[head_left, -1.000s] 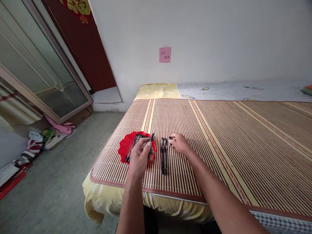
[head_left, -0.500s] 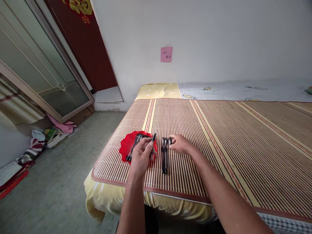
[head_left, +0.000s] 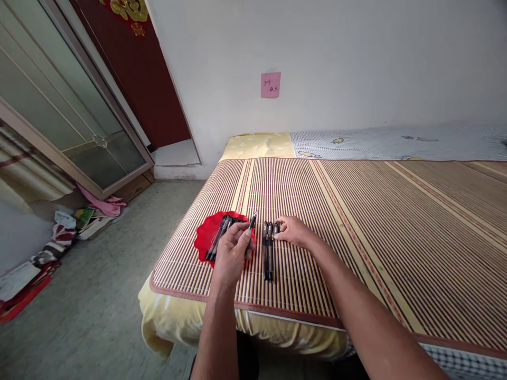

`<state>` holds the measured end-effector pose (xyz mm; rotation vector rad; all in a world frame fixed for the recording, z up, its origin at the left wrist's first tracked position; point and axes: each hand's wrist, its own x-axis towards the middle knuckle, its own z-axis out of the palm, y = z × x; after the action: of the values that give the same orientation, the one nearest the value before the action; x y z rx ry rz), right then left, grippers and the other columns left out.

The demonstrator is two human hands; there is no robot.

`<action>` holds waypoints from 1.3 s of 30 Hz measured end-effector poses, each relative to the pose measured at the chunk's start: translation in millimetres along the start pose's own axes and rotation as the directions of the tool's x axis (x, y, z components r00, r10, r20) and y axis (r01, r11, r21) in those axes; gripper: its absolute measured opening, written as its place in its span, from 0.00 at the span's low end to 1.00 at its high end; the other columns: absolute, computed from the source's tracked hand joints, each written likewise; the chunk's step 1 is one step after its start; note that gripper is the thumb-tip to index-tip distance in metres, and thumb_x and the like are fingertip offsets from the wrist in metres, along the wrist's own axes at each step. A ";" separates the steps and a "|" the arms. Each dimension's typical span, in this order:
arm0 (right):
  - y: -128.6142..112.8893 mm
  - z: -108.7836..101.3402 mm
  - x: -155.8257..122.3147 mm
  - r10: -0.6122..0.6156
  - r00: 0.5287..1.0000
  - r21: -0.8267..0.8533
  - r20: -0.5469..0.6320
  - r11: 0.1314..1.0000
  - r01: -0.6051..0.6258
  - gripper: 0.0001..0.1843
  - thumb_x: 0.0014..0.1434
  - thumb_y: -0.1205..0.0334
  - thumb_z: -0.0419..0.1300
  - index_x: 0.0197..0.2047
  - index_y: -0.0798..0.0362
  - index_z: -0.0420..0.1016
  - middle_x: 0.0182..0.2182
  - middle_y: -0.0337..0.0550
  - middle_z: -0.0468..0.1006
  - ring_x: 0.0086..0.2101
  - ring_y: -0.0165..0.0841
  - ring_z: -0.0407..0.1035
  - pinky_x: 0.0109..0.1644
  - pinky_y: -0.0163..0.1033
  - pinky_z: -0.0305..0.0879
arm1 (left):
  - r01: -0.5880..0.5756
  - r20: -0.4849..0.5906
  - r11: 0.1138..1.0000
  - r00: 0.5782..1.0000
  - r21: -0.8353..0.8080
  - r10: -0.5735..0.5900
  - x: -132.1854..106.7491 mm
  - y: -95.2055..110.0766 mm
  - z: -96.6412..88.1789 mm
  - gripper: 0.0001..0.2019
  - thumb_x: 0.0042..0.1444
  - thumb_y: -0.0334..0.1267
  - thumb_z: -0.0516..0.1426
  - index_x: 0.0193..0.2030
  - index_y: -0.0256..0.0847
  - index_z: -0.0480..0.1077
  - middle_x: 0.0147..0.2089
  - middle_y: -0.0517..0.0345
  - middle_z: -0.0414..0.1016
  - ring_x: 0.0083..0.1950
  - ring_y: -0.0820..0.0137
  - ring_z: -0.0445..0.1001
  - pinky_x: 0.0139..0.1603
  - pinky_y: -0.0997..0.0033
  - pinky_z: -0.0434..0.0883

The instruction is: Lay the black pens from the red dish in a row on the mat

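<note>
My left hand is closed on a black pen, its bare writing tip pointing up and away from me. It is held over the right side of a red wavy-edged dish, where several black pens lie in a bunch. Two capped pens rest side by side on the slatted mat, right of the dish. Just beside their far ends, my right hand pinches a short black pen cap between thumb and fingers. The lower part of the left-hand pen is hidden by my palm.
A bamboo mat covers the bed, and yellow bedding hangs over its near edge. The white wall behind bears a pink note. Left of the bed are a floor, clothes and papers, and a glass-panelled door.
</note>
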<state>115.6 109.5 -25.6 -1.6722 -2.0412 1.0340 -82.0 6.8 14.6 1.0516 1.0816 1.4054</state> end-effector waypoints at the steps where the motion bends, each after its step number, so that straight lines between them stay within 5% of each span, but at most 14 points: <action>1: 0.8 0.5 0.3 -0.001 1.000 0.005 0.000 1.000 0.001 0.31 0.54 0.66 0.70 0.61 0.61 0.73 0.38 0.47 0.81 0.33 0.35 0.74 0.35 0.37 0.66 | 0.000 0.000 1.000 1.000 0.003 0.000 -0.1 -0.1 0.1 0.18 0.55 0.50 0.65 0.44 0.37 0.72 0.22 0.65 0.71 0.20 0.79 0.63 0.21 0.80 0.61; 13: 7.1 2.4 -0.8 -0.011 0.999 0.058 -0.038 0.998 0.013 0.37 0.56 0.63 0.70 0.67 0.59 0.67 0.37 0.47 0.82 0.34 0.35 0.74 0.37 0.40 0.69 | 0.023 -0.005 1.000 1.000 0.009 -0.023 -0.9 0.7 2.2 0.20 0.54 0.51 0.66 0.44 0.37 0.72 0.23 0.64 0.72 0.21 0.78 0.65 0.22 0.79 0.62; 16: 0.0 -2.4 -18.5 0.000 0.989 0.179 -0.147 0.983 0.027 0.29 0.61 0.60 0.65 0.65 0.57 0.70 0.41 0.50 0.81 0.33 0.34 0.74 0.36 0.41 0.71 | 0.042 0.001 0.999 0.999 -0.021 -0.042 -0.5 0.5 5.2 0.21 0.53 0.52 0.66 0.43 0.36 0.71 0.23 0.63 0.73 0.22 0.77 0.67 0.23 0.78 0.63; 19: -9.4 -3.9 -44.6 -0.075 0.964 0.386 -0.256 0.906 0.173 0.18 0.65 0.55 0.60 0.53 0.55 0.79 0.41 0.49 0.81 0.32 0.32 0.75 0.36 0.40 0.73 | 0.058 0.016 0.997 0.998 -0.059 -0.057 -0.4 -0.8 10.7 0.22 0.51 0.52 0.68 0.42 0.36 0.71 0.23 0.64 0.73 0.21 0.78 0.66 0.24 0.78 0.63; 26: -30.6 6.2 -81.9 -0.079 0.939 0.739 -0.334 0.596 0.313 0.19 0.57 0.46 0.68 0.44 0.52 0.81 0.35 0.44 0.81 0.32 0.31 0.73 0.37 0.37 0.72 | 0.055 0.090 0.998 0.994 -0.007 -0.054 -3.5 -14.8 31.0 0.18 0.50 0.46 0.69 0.41 0.39 0.71 0.24 0.67 0.69 0.23 0.77 0.64 0.25 0.77 0.63; 35: -20.2 6.9 -78.9 0.016 0.935 0.831 -0.354 0.463 0.307 0.19 0.48 0.46 0.75 0.32 0.52 0.79 0.28 0.38 0.75 0.29 0.29 0.67 0.34 0.36 0.66 | -0.153 0.036 0.897 0.988 0.414 0.152 -12.9 -19.7 51.9 0.04 0.55 0.34 0.63 0.36 0.41 0.73 0.27 0.64 0.69 0.27 0.75 0.62 0.30 0.75 0.60; 39: -19.5 3.5 -80.5 0.031 0.925 0.816 -0.379 0.483 0.318 0.18 0.49 0.47 0.75 0.34 0.52 0.81 0.31 0.40 0.77 0.33 0.32 0.69 0.40 0.38 0.67 | -0.105 0.027 0.917 0.994 0.386 0.102 -14.8 -19.4 54.3 0.04 0.56 0.37 0.63 0.37 0.41 0.73 0.26 0.64 0.71 0.26 0.73 0.69 0.30 0.74 0.64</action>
<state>121.3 31.5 1.7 -0.9762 -1.0357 1.2793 -23.8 -2.5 6.5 1.4128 1.3517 1.2964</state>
